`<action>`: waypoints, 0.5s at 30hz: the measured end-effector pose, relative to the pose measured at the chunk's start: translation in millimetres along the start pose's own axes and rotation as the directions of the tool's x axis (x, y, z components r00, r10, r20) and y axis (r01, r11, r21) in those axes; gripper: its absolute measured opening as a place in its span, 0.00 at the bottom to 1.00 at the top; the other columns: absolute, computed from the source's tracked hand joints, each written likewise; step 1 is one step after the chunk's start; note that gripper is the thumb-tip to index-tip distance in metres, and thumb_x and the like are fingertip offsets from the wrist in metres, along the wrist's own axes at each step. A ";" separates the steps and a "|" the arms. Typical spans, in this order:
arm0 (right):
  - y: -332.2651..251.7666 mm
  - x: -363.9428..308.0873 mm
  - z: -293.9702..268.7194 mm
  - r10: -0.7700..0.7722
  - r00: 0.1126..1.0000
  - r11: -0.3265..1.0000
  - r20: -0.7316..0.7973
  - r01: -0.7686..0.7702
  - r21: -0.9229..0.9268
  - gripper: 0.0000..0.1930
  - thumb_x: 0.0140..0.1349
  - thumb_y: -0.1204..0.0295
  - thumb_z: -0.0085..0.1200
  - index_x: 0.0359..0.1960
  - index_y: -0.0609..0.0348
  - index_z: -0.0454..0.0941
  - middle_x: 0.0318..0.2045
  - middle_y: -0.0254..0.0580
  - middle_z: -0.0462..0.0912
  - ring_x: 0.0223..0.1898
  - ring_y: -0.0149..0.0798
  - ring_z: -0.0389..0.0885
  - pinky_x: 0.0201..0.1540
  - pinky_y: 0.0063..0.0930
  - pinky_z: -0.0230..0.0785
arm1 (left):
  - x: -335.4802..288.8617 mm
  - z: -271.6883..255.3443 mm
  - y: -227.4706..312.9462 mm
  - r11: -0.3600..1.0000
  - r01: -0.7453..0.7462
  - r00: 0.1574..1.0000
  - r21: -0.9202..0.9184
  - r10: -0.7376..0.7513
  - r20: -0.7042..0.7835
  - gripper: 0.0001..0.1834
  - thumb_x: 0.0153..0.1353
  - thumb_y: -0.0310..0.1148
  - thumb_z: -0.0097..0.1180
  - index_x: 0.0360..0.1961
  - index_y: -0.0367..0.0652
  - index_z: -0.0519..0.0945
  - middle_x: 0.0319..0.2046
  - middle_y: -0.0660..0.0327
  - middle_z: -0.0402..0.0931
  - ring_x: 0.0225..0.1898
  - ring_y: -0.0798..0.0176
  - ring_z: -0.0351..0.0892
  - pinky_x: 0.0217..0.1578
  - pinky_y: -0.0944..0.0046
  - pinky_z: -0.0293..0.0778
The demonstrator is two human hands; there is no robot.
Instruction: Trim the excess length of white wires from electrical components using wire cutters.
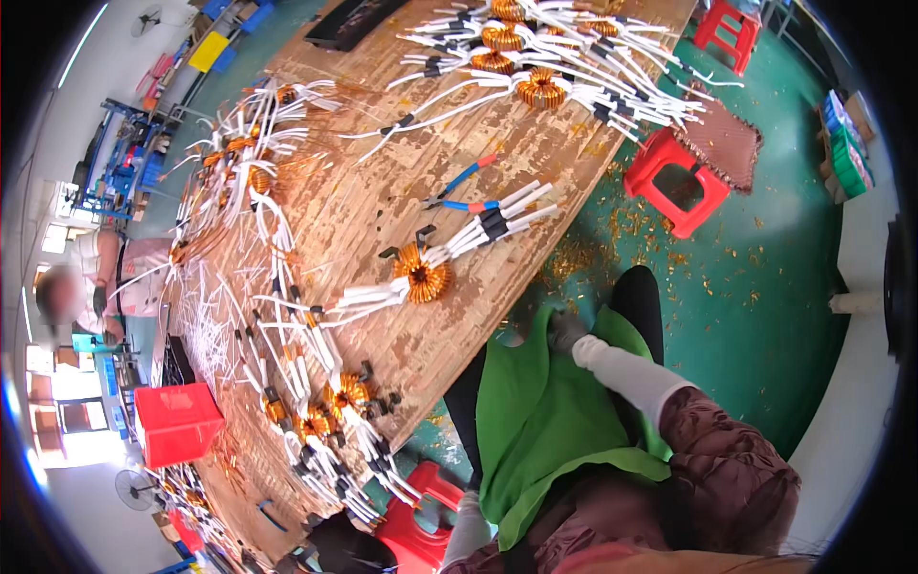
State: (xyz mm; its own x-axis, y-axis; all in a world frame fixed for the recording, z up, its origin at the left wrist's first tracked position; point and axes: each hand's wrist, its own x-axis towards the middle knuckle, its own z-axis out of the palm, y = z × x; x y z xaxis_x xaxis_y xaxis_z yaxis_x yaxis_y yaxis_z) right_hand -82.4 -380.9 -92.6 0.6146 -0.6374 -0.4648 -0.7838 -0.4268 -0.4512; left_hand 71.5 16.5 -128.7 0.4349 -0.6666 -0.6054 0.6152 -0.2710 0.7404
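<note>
One broad, worn wooden desk (564, 163) runs from far right to near left before you, carrying several groups of copper-coloured coils. Next in size is the green apron (521, 411) spread across your lap, just beyond the desk's near edge; it looks soft and light, likely to fold and shift rather than hold a shape, so it should be best taken by a hem with a gathered grip. Well to its far right stands a red stool (658, 158). The single ring coil (421, 289) lies apart from the groups, near the desk's middle, its white leads (516, 215) reaching left and right. Judge the ring as dense and stiff, the leads as springy: take it around the windings rather than by a lead, since the wire may be slick and its coating easily scratched. Just beyond it, the pliers (457, 204) lie with their blue-and-red handles spread. Your right hand (566, 331), in a grey glove, is against the apron's far edge; whether its fingers are closed on the cloth you cannot tell from here. Your left hand is out of sight, so its state cannot be told; the hands look apart. No brand, label or writing is readable on apron, coil or pliers.
</note>
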 end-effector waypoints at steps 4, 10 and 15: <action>8.4 0.9 -98.1 -0.490 0.860 0.836 0.144 0.416 0.358 0.14 0.56 0.65 0.53 0.43 0.58 0.76 0.39 0.53 0.78 0.41 0.47 0.78 0.43 0.38 0.71 | -56.3 -10.1 -48.1 0.999 -0.053 0.998 -0.004 0.053 -0.040 0.14 0.61 0.41 0.51 0.38 0.41 0.76 0.28 0.63 0.75 0.26 0.67 0.72 0.24 0.69 0.68; -134.3 -30.1 -298.7 -0.618 0.771 0.671 -0.155 0.620 0.407 0.16 0.57 0.59 0.56 0.40 0.57 0.78 0.30 0.39 0.82 0.31 0.31 0.78 0.37 0.26 0.71 | -146.9 36.5 -2.0 0.976 0.189 0.879 0.106 -0.120 -0.462 0.16 0.60 0.39 0.54 0.43 0.38 0.76 0.33 0.59 0.77 0.35 0.63 0.76 0.38 0.65 0.73; -212.2 63.9 -314.9 -0.517 0.853 0.790 0.066 0.506 -0.347 0.41 0.43 0.46 0.62 0.56 0.57 0.66 0.53 0.56 0.70 0.55 0.53 0.68 0.56 0.39 0.63 | -185.0 74.7 63.2 0.609 0.139 0.962 0.781 0.104 -0.253 0.19 0.60 0.42 0.52 0.48 0.43 0.75 0.40 0.51 0.78 0.41 0.53 0.79 0.43 0.59 0.72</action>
State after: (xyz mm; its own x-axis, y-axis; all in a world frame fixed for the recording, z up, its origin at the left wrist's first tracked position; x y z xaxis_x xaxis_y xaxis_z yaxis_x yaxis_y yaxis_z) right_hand 95.0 -533.1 213.4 0.9358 -0.2805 -0.2137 -0.3391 -0.8822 -0.3267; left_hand -19.2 70.9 51.9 0.6490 -0.4937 -0.5788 -0.0787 -0.8003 0.5944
